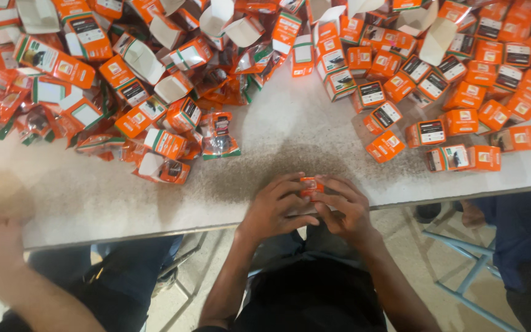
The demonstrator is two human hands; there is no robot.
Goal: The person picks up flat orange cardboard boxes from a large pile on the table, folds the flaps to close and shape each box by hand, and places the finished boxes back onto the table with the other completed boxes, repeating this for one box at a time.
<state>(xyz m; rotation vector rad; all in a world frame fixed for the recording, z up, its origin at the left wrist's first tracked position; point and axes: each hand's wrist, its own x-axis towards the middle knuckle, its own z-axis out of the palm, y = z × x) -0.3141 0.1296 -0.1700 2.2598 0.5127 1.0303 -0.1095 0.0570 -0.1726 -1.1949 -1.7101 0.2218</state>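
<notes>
At the table edge [155,227], both hands [308,206] grip one small orange box [310,185], orange cartons [462,98] heaped beyond.

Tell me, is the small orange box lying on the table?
No, both hands, left hand and right hand, hold the small orange box above the table.

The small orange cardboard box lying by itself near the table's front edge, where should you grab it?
Take the small orange cardboard box across its two long sides, coming straight down from above. It lies flat on the speckled white table, with bare space around it for fingers.
</notes>
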